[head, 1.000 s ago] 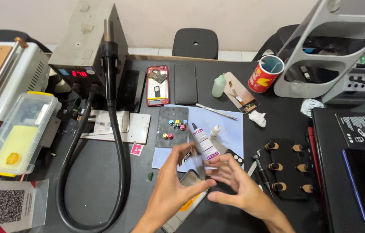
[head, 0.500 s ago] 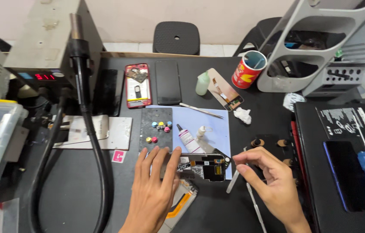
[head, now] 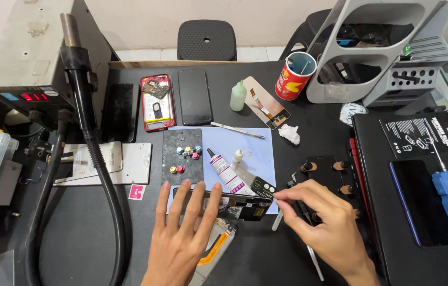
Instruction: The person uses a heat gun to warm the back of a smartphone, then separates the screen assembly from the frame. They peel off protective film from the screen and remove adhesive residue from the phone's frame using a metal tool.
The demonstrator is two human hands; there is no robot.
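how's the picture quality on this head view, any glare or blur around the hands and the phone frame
Head view: even, soft light with faint shadows; left hand, right hand and phone frame are sharp, no motion blur; mild glare on the dark phone screen; wide-angle bending at the edges, as on the grey rack.

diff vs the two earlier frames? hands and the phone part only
A second ago both hands held the phone frame lifted, close together. Now it lies on the blue mat; the left hand has flattened, fingers spread, pressing its left end, and the right hand has shifted right, pinching at its right end. The glue tube, tweezers and red cup stayed put.
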